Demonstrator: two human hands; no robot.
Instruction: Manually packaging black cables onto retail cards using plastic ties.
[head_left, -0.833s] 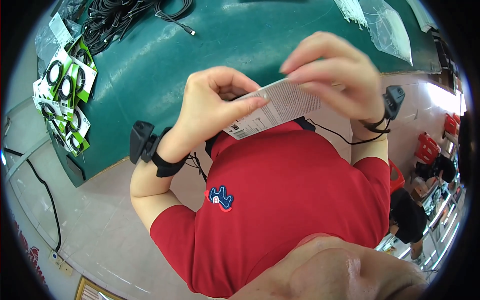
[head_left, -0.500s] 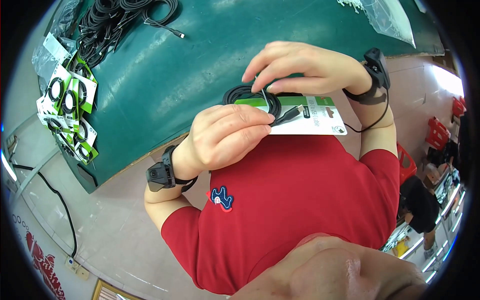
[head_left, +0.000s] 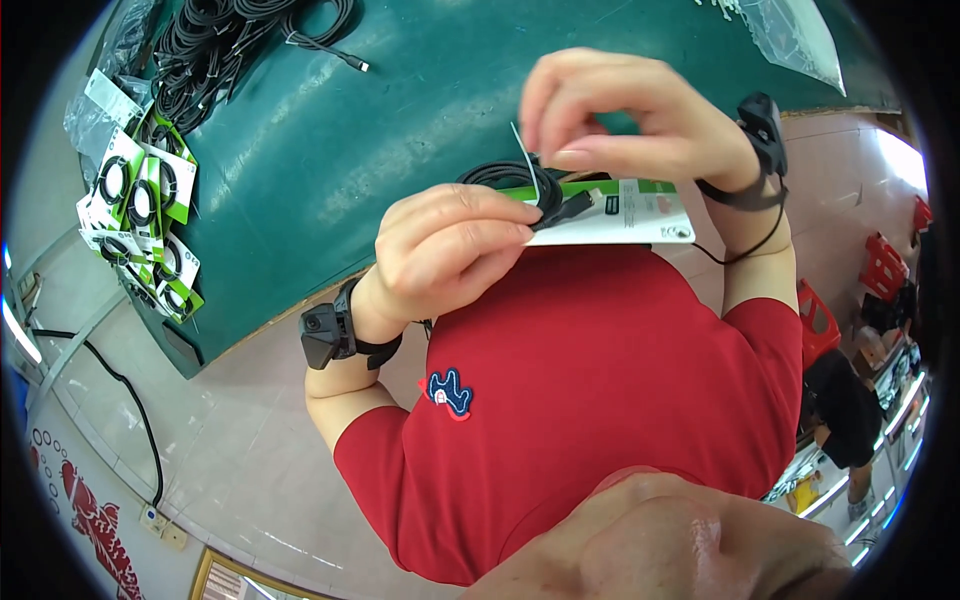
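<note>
- Two hands meet at chest height over the green table's [head_left: 420,130] near edge: the right hand's [head_left: 640,120] fingertips are pinched on a thin white tie [head_left: 527,170], while the left hand's [head_left: 450,250] fingers are curled and pressed onto the coiled black cable [head_left: 520,178]
- One slip of that pinch looks likely to drop the tie, as it is so thin
- Beneath the coil lies the white-and-green backing card [head_left: 625,212]; a looser left grip could let the coil spring open or slide off it
- Farther left on the table, finished carded cables [head_left: 140,215] and a loose cable heap [head_left: 225,40] sit well apart
</note>
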